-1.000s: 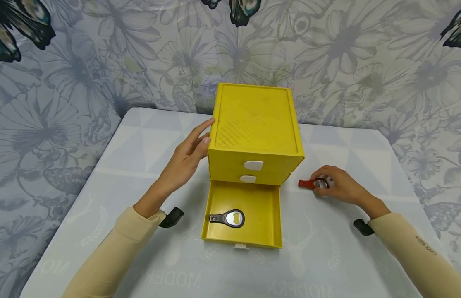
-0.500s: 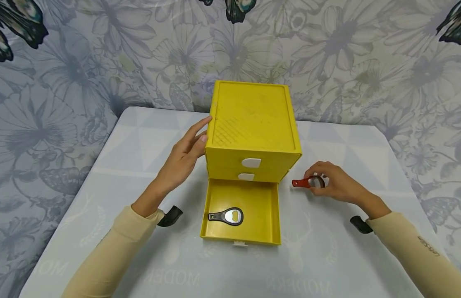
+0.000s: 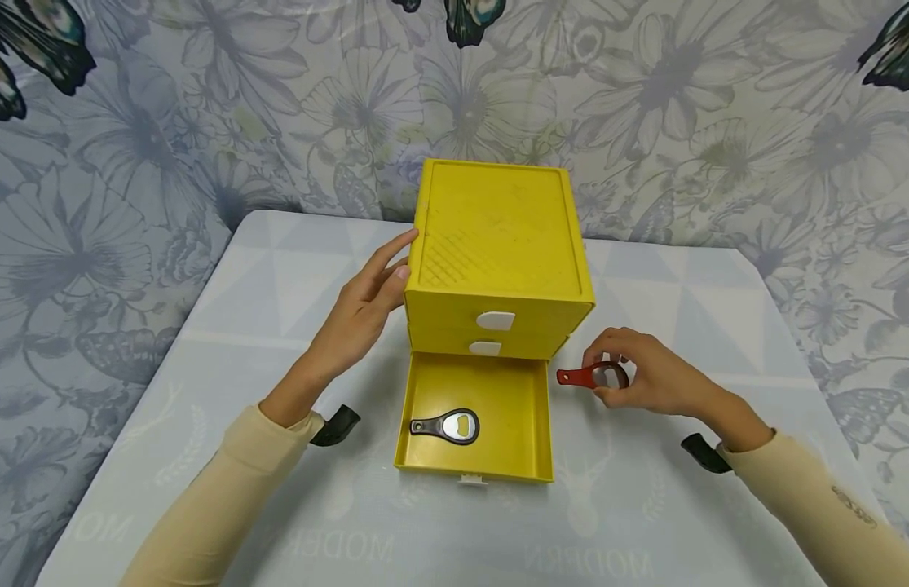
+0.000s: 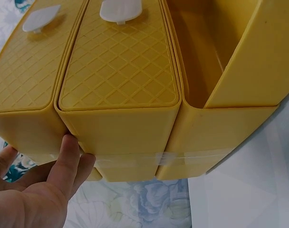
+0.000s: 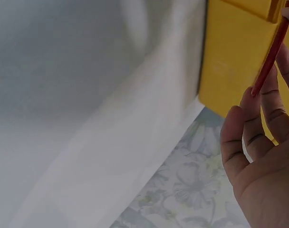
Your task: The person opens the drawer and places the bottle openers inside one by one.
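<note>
A yellow three-drawer unit (image 3: 501,228) stands mid-table, its bottom drawer (image 3: 516,452) pulled out. Inside that drawer lies a black-rimmed bottle opener (image 3: 457,426). My left hand (image 3: 355,314) rests its extended fingers against the unit's left side; the left wrist view shows those fingertips (image 4: 68,145) on the plastic wall. To the right of the unit, my right hand (image 3: 655,375) pinches a red bottle opener (image 3: 577,377) by its round metal head, the handle pointing left toward the drawer. Seen edge-on in the right wrist view, the red opener (image 5: 269,61) sits between thumb and fingers.
Both upper drawers are closed, each with a white pull tab (image 3: 496,320). A pale patterned cloth covers the table (image 3: 278,497). Behind the table's far edge hangs a floral backdrop (image 3: 645,122). Clear tape (image 4: 163,158) runs across the unit's side.
My right hand has carried the red bottle opener left, closer to the pulled-out drawer. The left hand keeps its place on the unit. The head view has shifted slightly.
</note>
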Available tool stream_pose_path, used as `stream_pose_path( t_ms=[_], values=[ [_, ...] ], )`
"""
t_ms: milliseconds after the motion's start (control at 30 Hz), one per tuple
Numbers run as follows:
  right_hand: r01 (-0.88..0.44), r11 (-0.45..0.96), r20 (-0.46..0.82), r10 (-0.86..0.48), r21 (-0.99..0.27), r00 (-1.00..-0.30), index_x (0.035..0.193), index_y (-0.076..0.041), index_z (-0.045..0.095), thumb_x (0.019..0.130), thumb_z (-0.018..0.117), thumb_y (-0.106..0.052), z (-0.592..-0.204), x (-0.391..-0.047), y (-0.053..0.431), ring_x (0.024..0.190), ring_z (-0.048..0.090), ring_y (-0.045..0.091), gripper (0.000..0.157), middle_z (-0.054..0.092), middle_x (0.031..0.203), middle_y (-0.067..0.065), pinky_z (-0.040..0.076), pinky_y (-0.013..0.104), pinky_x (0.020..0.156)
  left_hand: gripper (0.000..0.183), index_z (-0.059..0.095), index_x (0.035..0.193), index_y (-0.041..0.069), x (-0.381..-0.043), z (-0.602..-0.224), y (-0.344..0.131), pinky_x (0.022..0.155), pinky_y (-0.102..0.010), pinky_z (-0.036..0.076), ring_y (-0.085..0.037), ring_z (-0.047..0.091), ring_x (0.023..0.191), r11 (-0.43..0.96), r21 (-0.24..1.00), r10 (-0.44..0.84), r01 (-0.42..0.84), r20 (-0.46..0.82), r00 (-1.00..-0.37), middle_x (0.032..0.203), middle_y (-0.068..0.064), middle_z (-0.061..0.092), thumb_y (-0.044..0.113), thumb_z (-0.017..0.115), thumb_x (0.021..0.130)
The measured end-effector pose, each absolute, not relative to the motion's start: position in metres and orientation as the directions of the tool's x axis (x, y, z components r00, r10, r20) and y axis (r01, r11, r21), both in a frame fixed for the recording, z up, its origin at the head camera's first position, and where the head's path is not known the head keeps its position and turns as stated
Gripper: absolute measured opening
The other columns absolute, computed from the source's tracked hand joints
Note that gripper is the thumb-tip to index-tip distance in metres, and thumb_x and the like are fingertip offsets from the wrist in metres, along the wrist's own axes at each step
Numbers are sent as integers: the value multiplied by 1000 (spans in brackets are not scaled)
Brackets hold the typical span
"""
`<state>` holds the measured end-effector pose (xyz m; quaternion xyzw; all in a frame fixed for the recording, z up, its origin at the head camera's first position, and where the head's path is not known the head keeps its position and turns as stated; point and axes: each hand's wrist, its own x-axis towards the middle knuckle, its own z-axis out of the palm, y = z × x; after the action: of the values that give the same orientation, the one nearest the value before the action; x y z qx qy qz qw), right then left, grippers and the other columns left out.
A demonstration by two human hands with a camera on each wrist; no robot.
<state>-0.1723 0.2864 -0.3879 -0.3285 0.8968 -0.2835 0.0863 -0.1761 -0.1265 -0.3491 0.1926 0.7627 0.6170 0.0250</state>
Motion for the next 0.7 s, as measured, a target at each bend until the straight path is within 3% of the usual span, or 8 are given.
stream_pose_path(
  t_ms=[400, 700],
  values=[
    [-605, 558, 68, -701, -567, -710, 103, -33, 65, 77, 82, -10, -373, -156, 260, 81, 52, 3, 38, 63, 98, -9, 49, 22, 61, 48, 29, 155, 44, -177, -349, -127, 113, -49, 44, -16, 36, 147, 167, 950, 324, 265, 201, -924, 161, 5, 33, 38, 40, 109],
    [-637, 545, 97, -714, -546, -694, 103, -34, 65, 78, 81, -13, -372, -156, 245, 89, 53, 7, 37, 61, 102, -19, 48, 23, 66, 48, 30, 156, 43, -177, -350, -127, 112, -49, 45, -16, 37, 147, 172, 947, 323, 270, 204, -924, 161, 3, 35, 38, 40, 109]
  ],
)
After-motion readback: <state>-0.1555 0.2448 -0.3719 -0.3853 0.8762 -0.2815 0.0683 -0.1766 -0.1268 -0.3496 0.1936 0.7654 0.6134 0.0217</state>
